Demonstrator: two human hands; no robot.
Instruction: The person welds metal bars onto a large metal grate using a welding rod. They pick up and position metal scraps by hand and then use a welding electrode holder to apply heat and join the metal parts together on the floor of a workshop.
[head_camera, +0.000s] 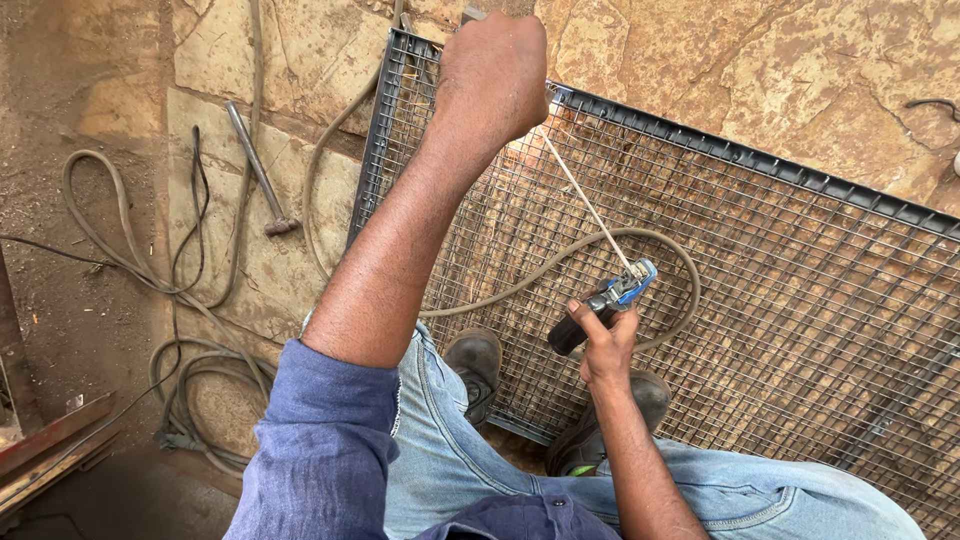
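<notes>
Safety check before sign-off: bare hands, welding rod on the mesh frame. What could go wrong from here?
1. Both hands are bare: the left hand is raised right beside the glow at the white welding rod tip, so burns seem likely.
2. The grey cable lies across the dark-framed wire mesh panel near the black shoes; it may snag.
3. The right hand grips the blue-and-black electrode holder over bare metal; stray contact is possible.

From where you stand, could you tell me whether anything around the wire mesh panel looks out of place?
The thick beige welding cable loops across the grey-framed wire mesh panel, close to the blue electrode holder in the right hand. A metal hammer lies loose on the stone paving among tangled cables.
</notes>
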